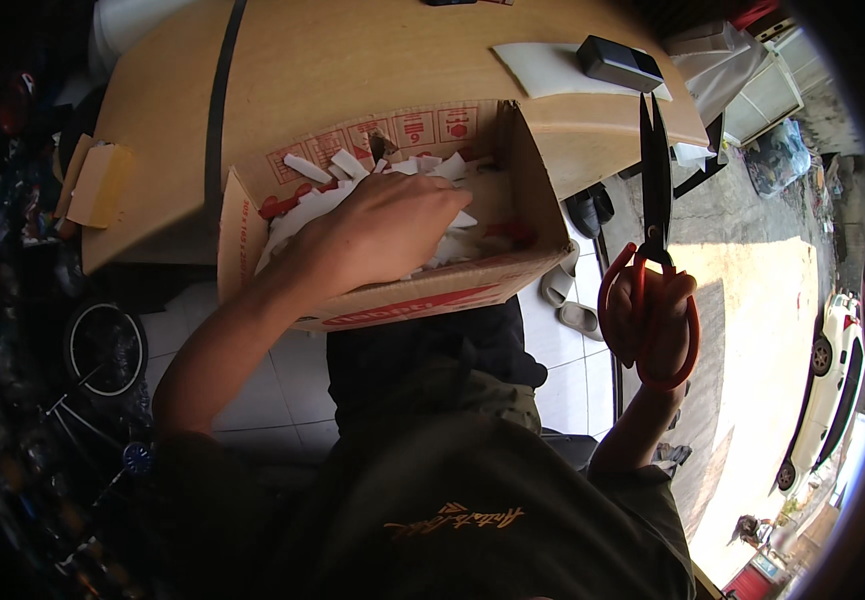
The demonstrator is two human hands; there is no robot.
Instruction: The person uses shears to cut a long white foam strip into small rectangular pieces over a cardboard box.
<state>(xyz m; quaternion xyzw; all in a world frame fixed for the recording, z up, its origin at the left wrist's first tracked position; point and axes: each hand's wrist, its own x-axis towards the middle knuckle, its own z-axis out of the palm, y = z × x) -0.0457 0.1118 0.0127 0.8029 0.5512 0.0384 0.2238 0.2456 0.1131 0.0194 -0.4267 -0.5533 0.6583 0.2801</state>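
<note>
My left hand [389, 226] reaches into an open cardboard box [537, 190] with red printing. Its fingers are curled down among white foam strips [350, 164], and the fingertips are hidden, so what they grip cannot be made out. Some red pieces [282, 203] lie among the white ones. Off to the right, my right hand [655, 315] is raised and closed around the red handles of a pair of scissors [656, 200]. The dark blades point away from me, close together, and are apart from the box.
Behind the box extends a brown tabletop [352, 60] with a black strip across it. A dark box-shaped device [620, 63] rests on a white sheet [542, 72] at the far right. Sandals [577, 318] lie on the tiled floor [262, 385]. A white car [832, 380] stands outside.
</note>
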